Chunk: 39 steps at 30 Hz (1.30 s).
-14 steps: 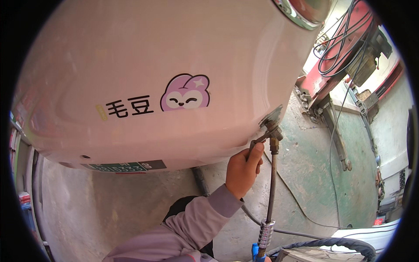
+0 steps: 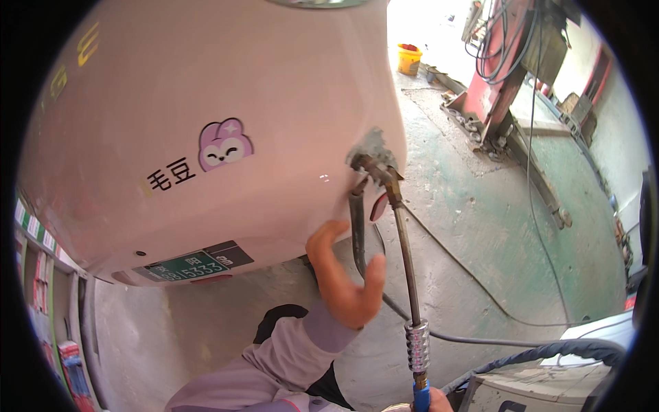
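My left hand (image 2: 343, 281) is open just below the clamp-like metal head, thumb and fingers spread, slightly blurred. A slide hammer (image 2: 410, 275) has a long steel rod, a ridged chrome weight (image 2: 417, 347) and a blue grip (image 2: 422, 397). My right hand (image 2: 439, 402), partly cut off by the lower edge, is closed round that grip. The hammer's head (image 2: 374, 168) meets a bare, scraped grey patch (image 2: 374, 143) on the pink car's rear corner (image 2: 288, 103). From the head hangs a dark, sleeved lever or cable (image 2: 357, 230); which one I cannot tell.
A dark green licence plate (image 2: 185, 266) is low on the car. Cables (image 2: 487, 340) cross the floor to a pale machine (image 2: 535, 391) at lower right. A red lift post (image 2: 498, 75) with its arm (image 2: 539, 178) and a yellow bucket (image 2: 409, 60) stand beyond; shelves (image 2: 48, 295) line the left.
My left hand has let go of the part at the hammer's head and dropped below it. The dark sleeved piece now hangs free. The view has swung right, and my right hand shows more.
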Each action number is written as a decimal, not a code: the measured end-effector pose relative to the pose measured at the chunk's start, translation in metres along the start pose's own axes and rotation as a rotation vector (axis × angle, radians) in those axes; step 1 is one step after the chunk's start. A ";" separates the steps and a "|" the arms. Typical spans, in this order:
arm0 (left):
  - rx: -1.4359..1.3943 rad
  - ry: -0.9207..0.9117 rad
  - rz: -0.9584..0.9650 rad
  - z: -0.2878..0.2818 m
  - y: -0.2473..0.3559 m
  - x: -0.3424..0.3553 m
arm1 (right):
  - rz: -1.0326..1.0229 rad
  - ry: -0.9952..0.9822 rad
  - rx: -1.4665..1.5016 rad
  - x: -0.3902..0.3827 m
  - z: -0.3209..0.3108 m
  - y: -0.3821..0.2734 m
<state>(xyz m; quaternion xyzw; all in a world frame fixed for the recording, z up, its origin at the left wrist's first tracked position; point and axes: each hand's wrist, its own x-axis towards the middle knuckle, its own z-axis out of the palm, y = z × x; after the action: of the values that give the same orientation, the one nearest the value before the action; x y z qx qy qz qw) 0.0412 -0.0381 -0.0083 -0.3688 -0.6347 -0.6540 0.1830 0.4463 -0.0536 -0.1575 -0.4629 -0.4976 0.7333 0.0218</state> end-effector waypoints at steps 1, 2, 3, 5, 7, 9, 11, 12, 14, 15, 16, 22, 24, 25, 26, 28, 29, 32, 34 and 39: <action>-0.146 -0.057 -0.031 0.001 0.007 -0.014 | 0.021 0.024 0.043 0.000 0.005 -0.001; -0.223 -0.166 -0.149 0.006 0.014 -0.029 | 0.044 0.048 0.085 0.000 0.006 -0.002; -0.318 -0.241 -0.306 0.014 0.020 -0.044 | 0.086 0.052 0.125 -0.001 0.005 -0.001; -0.572 -0.409 -0.812 0.025 0.030 -0.070 | -0.074 0.050 -0.169 0.004 0.002 0.004; -0.877 -0.556 -1.278 0.031 0.036 -0.088 | -0.146 0.060 -0.300 0.007 -0.001 0.014; -1.111 -0.690 -1.568 0.034 0.039 -0.098 | -0.166 0.067 -0.319 0.009 -0.006 0.025; -1.147 -0.661 -1.534 0.035 0.038 -0.101 | -0.286 0.088 -0.411 0.012 -0.011 0.037; -1.178 -0.645 -1.530 0.035 0.038 -0.101 | -0.345 0.097 -0.459 0.014 -0.012 0.042; -1.146 -0.671 -1.538 0.037 0.038 -0.102 | -0.361 0.124 -0.483 0.019 -0.016 0.051; -1.165 -0.664 -1.521 0.039 0.038 -0.102 | -0.368 0.132 -0.494 0.020 -0.017 0.054; -1.110 -0.666 -1.481 0.041 0.036 -0.100 | -0.344 0.125 -0.468 0.021 -0.017 0.056; -0.556 -0.221 -0.851 0.042 0.001 -0.049 | -0.183 0.142 -0.341 0.018 -0.015 0.052; -0.319 -0.026 -0.521 0.035 -0.018 -0.023 | -0.249 0.146 -0.391 0.016 -0.015 0.046; -0.216 0.108 -0.357 0.031 -0.025 -0.014 | -0.285 0.146 -0.432 0.016 -0.014 0.044; -0.152 0.067 -0.319 0.029 -0.030 -0.007 | -0.319 0.144 -0.473 0.016 -0.014 0.042; -0.028 0.018 -0.228 0.023 -0.035 0.001 | -0.355 0.134 -0.515 0.016 -0.014 0.040; -0.033 -0.123 -0.296 0.021 -0.036 0.001 | -0.356 0.127 -0.514 0.017 -0.014 0.039; 0.071 -0.323 -0.392 0.021 -0.037 0.004 | -0.327 0.106 -0.491 0.016 -0.015 0.037; -0.143 -0.318 -0.483 0.024 -0.041 0.008 | -0.303 0.097 -0.463 0.015 -0.013 0.034; -0.441 -0.287 -0.678 0.037 -0.052 0.023 | -0.234 0.088 -0.350 0.010 -0.004 0.017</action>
<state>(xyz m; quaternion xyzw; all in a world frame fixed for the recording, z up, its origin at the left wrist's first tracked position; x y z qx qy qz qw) -0.0019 0.0095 -0.0305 -0.2569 -0.5839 -0.7393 -0.2157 0.4506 -0.0538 -0.1771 -0.4300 -0.6665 0.6072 0.0477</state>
